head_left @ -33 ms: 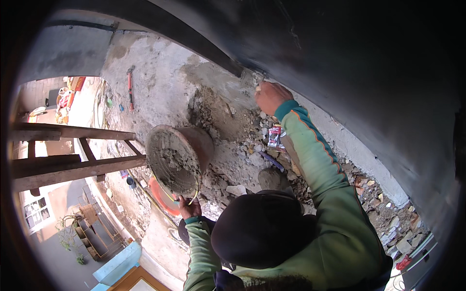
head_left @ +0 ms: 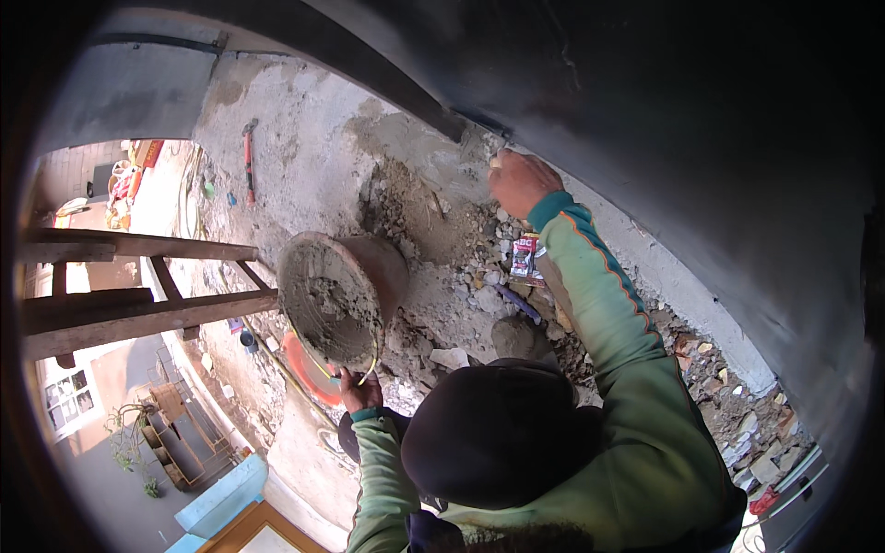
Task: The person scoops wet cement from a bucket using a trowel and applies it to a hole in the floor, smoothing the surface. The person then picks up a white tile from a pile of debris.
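A brownish bucket [head_left: 395, 276] with grey wet mortar [head_left: 327, 318] inside stands tilted, its mouth facing left. My left hand [head_left: 361, 392] is closed at the near rim, where the bucket's thin yellow handle [head_left: 376, 355] meets it. Beyond and to the right, my right hand [head_left: 527, 182] is closed low against the base of the dark wall [head_left: 682, 175]. Something pale shows at its fingertips, too small to name. Smoothed grey mortar [head_left: 415, 147] lies beside that hand. A dark rounded shape [head_left: 498, 433] hides part of the ground between my arms.
A wooden ladder [head_left: 157, 318] reaches in from the left to the bucket. A red-handled hammer [head_left: 249, 161] lies on the far ground. Rubble [head_left: 484, 295] and a small red packet [head_left: 525, 258] lie below my right arm. An orange-red round object [head_left: 309, 369] sits beside the bucket.
My right hand has shifted very slightly to the right along the wall base. My left hand stays at the bucket's rim.
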### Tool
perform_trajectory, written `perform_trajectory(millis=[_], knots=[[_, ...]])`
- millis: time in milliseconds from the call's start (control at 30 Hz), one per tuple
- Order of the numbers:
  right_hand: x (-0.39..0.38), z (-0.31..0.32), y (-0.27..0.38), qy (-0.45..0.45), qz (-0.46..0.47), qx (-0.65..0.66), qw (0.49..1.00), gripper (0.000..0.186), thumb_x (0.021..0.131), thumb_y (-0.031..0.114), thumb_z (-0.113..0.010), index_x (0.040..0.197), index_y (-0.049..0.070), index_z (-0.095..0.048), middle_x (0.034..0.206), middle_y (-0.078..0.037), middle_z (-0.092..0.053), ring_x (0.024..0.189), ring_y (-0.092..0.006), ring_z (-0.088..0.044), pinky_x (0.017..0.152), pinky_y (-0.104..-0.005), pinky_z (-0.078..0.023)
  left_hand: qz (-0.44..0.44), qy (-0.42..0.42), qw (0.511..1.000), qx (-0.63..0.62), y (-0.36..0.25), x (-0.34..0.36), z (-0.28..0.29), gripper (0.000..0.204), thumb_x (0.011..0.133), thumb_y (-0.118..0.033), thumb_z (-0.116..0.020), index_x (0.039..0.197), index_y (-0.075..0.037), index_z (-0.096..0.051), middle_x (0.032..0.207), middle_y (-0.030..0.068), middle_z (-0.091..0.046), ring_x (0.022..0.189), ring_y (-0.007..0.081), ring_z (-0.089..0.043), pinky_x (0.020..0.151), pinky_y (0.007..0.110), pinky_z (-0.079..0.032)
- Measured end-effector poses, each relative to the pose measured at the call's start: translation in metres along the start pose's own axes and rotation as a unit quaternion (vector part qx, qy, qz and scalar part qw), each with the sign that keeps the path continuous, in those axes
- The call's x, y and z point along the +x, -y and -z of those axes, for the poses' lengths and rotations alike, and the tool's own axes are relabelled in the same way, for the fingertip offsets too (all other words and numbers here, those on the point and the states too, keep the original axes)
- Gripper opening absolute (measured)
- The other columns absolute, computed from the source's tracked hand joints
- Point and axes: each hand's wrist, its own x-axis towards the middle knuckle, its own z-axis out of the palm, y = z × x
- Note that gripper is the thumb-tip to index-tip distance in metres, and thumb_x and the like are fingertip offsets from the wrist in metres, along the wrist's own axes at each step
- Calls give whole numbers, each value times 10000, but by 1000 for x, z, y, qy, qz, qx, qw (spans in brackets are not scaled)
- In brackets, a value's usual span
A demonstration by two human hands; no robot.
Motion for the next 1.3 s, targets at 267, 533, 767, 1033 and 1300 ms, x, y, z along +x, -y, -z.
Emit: perform_trajectory(millis=[267, 533, 767, 1033, 1300], knots=[[-58, -25, -29, -42, 37, 52, 997, 348, 940, 283, -537, 1152, 12, -592, 1053, -201, -684, 1018, -392, -639, 897, -476, -502, -4, 26, 999, -29, -4, 5, 16, 140, 949, -136, -632, 1089, -134, -628, 770, 10, -648, 682, 139, -620, 790, 461, -573], [-62, -64, -46, 141, -77, 664, 730, 372, 1002, 350, -495, 1160, 27, -589, 793, -88, -612, 561, -174, -584, 500, -313, -489, -13, -9, 999, -38, 0, 8, 12, 114, 947, -120, -628, 1059, -141, -623, 737, 12, -646, 650, 135, -621, 746, 460, -575], [-53, -111, -59, 153, -85, 666, 725, 456, 1022, 404, -438, 1251, 26, -549, 781, -50, -592, 534, -135, -560, 450, -295, -464, 2, 9, 999, -35, -1, -8, -9, 74, 963, -126, -604, 1029, -101, -626, 797, 19, -668, 710, 163, -648, 838, 500, -576], [-51, -104, -29, 103, -75, 632, 764, 433, 1028, 375, -440, 1249, 16, -538, 761, -60, -580, 494, -153, -547, 442, -307, -477, 19, 27, 998, -57, -3, 8, 16, 40, 958, -139, -618, 970, -101, -622, 762, 25, -655, 696, 165, -642, 816, 494, -582], [-54, -99, -34, 138, -83, 663, 731, 464, 1022, 410, -420, 1283, 44, -534, 789, -36, -578, 504, -140, -535, 445, -298, -464, 24, 20, 997, -65, -1, 12, 31, 39, 963, -142, -612, 956, -108, -629, 759, 15, -663, 672, 149, -636, 758, 451, -584]])
